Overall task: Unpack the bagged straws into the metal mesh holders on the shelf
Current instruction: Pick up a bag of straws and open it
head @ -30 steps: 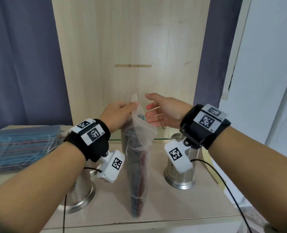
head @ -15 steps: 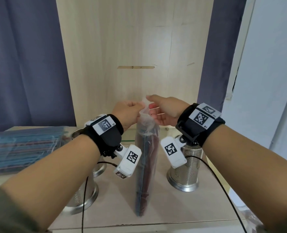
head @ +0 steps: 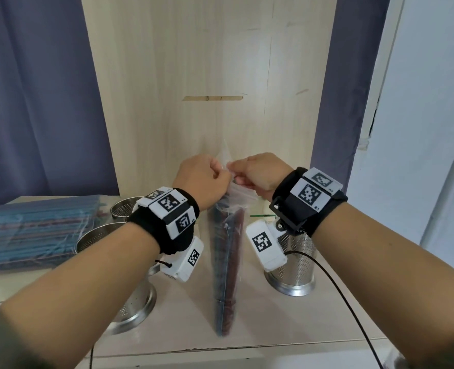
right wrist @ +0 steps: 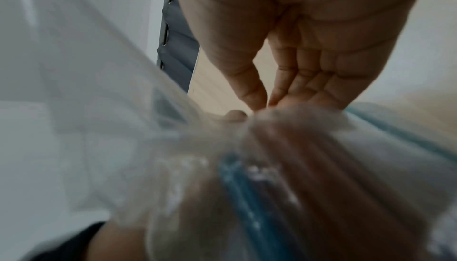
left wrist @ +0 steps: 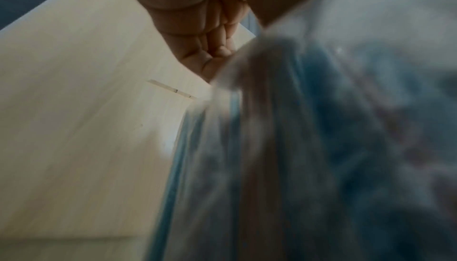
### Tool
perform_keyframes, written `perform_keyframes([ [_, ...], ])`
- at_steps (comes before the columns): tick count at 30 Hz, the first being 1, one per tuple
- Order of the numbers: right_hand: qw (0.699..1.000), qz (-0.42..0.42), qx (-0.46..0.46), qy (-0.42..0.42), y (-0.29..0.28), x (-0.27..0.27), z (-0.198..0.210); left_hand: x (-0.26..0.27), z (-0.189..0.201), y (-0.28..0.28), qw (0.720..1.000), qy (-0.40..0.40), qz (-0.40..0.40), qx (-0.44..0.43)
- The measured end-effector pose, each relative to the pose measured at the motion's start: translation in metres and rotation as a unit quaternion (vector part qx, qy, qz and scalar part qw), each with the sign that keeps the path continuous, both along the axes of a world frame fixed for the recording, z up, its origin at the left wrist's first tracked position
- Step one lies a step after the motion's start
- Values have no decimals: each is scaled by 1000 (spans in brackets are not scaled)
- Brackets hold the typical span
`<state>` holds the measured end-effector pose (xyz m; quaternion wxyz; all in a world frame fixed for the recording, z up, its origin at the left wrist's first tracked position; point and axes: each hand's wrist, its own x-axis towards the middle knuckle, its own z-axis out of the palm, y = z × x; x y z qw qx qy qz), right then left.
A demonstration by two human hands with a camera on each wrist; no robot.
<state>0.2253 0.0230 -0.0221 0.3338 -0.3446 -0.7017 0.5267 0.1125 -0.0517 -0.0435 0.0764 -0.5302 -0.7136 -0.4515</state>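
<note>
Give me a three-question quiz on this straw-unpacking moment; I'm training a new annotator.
1. True or false: the clear plastic bag of dark straws lies flat on the pale wooden shelf.
2. What grips the bag's top? A) left hand only B) right hand only C) both
3. Fill in: a second bag of blue straws lies to the person's ____.

Key: 1 false, it stands upright; 2 C; 3 left.

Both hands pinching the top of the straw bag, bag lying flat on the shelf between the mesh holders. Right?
Not quite. The left hand and right hand do pinch the top of the straw bag, but the head view shows it standing upright on the shelf, not flat, between the mesh holders.
</note>
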Motion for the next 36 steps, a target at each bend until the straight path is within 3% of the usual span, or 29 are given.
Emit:
perform_keyframes([
  [3,1000,16,10,-9,2,0,0,-4,-6,2,1000,-4,-4,24],
  [7,991,-7,123,-59,4,-1,-4,-5,-14,1,998,-15,-40,48],
  [11,986,-37,157,-32,8,-3,-16,-4,-19,-1,998,29,-36,47],
  [18,988,-54,126,65,6,-5,-27,5,-22,-3,998,22,-21,60],
  [23,992,22,43,115,3,-1,-22,2,-24,-2,998,2,-41,45],
  [28,991,25,44,121,2,0,-24,2,-28,0,997,16,-43,59],
  [33,991,40,54,116,4,3,-27,4,-34,1,994,-39,-60,85],
  [36,991,37,112,67,5,7,-26,0,-38,3,989,-82,-80,95],
])
